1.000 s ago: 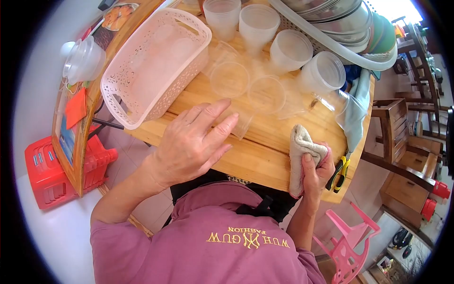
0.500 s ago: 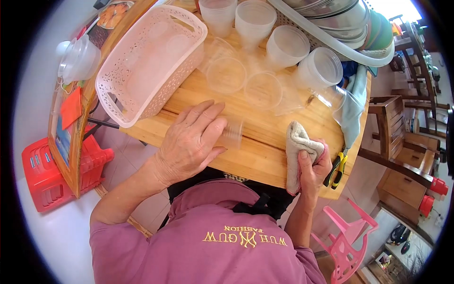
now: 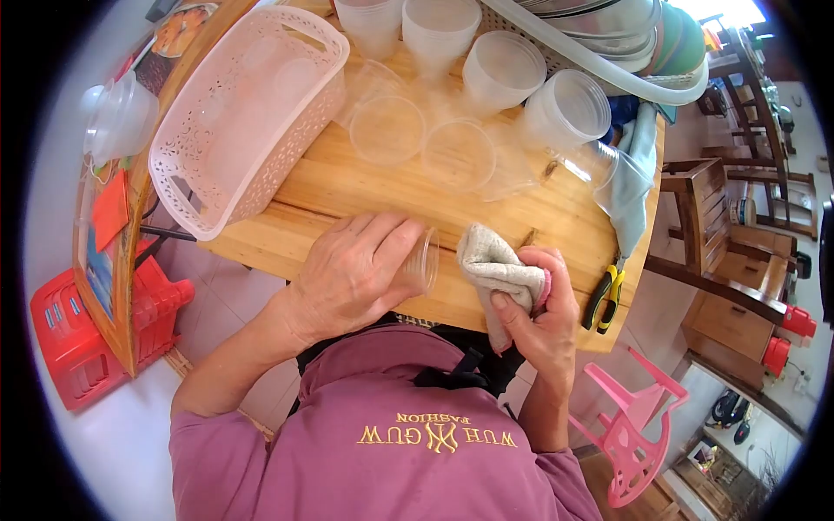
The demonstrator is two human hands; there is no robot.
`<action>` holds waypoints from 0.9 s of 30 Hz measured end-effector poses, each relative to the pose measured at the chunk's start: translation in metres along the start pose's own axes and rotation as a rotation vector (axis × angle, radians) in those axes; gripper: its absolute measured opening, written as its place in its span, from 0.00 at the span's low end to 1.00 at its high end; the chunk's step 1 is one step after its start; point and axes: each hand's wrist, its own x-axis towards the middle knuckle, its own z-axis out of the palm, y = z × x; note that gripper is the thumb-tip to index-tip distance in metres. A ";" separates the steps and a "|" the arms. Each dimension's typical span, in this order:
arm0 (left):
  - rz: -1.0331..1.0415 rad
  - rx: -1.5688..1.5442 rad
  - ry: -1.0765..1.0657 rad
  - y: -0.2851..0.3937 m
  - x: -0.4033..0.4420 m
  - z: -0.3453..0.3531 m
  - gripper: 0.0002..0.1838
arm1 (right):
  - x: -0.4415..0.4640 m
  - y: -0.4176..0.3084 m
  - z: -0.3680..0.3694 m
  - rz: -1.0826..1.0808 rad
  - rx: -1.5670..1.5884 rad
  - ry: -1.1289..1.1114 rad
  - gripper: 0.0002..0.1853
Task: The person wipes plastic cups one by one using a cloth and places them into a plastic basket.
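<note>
My left hand (image 3: 352, 269) is wrapped round a clear plastic cup (image 3: 425, 260) near the table's front edge, its rim facing right. Just across from the rim, my right hand (image 3: 546, 323) grips a folded pale grey cloth (image 3: 497, 271) with a pink edge. The cloth and the cup stand a little apart. Beyond my hands, loose clear cups (image 3: 387, 130) lie on the wooden table (image 3: 347, 187). Behind them are several stacks of cups (image 3: 504, 71).
A pink perforated basket (image 3: 291, 143) stands at the left. Back right, a white rack (image 3: 599, 65) holds metal bowls. A light blue cloth (image 3: 632, 182) and yellow-black pliers (image 3: 604, 300) lie along the right edge. A pink plastic chair (image 3: 634, 417) is at lower right.
My right hand has brought the grey cloth left, close to the cup. The cup's rim has turned more into sight in my left hand. The whole view has shifted slightly.
</note>
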 end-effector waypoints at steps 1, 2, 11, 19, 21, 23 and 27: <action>-0.018 -0.029 -0.021 0.001 -0.001 -0.001 0.38 | 0.002 -0.001 -0.001 -0.033 0.017 -0.010 0.21; -0.021 -0.029 -0.019 0.002 -0.002 -0.003 0.38 | 0.004 -0.002 -0.004 -0.035 0.018 -0.013 0.21; 0.111 -0.282 -0.128 0.010 -0.001 0.006 0.34 | 0.019 -0.030 0.017 -0.100 -0.035 -0.320 0.30; 0.061 -0.236 -0.171 0.012 -0.005 0.010 0.29 | 0.023 -0.027 0.038 -0.049 -0.239 -0.375 0.38; 0.047 -0.230 -0.204 0.013 -0.005 0.011 0.30 | 0.024 -0.027 0.042 -0.044 -0.298 -0.390 0.39; 0.034 -0.227 -0.237 0.013 -0.006 0.011 0.30 | 0.024 -0.028 0.043 -0.033 -0.335 -0.370 0.39; -0.153 -0.478 -0.352 0.009 -0.007 0.012 0.35 | 0.028 -0.031 0.035 0.007 -0.311 -0.378 0.37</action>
